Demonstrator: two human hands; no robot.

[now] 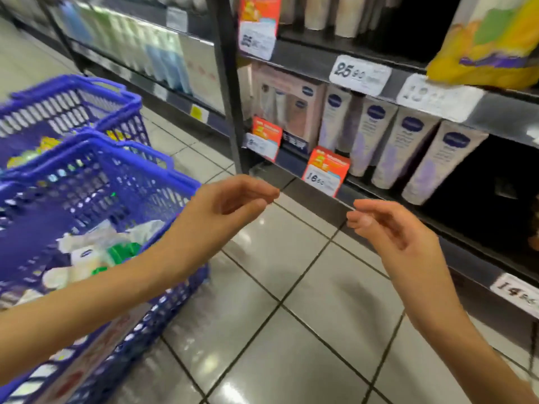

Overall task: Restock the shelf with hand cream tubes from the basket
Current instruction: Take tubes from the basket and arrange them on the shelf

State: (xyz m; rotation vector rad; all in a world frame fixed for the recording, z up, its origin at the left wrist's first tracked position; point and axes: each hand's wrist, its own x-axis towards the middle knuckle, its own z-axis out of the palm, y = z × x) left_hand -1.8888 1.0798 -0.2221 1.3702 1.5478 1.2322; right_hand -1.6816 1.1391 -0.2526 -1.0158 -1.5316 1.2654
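Both hands were held above the tiled floor (pixel 291 345), between the basket and the shelf, and neither held anything. The left hand (pixel 230 199) had its fingers loosely curled, with the tips near the thumb. The right hand (pixel 390 228) was loosely curled in the same way. At left, the near blue basket (pixel 180 298) contained pale tubes (pixel 84 256), which were blurred. A second blue basket (pixel 128 97) stood behind it. At right, a row of hand cream tubes (pixel 402 147) stood on the shelf (pixel 472 258).

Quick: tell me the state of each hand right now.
Left hand: open, fingers loosely curled, holding nothing.
Right hand: open, fingers loosely curled, holding nothing.
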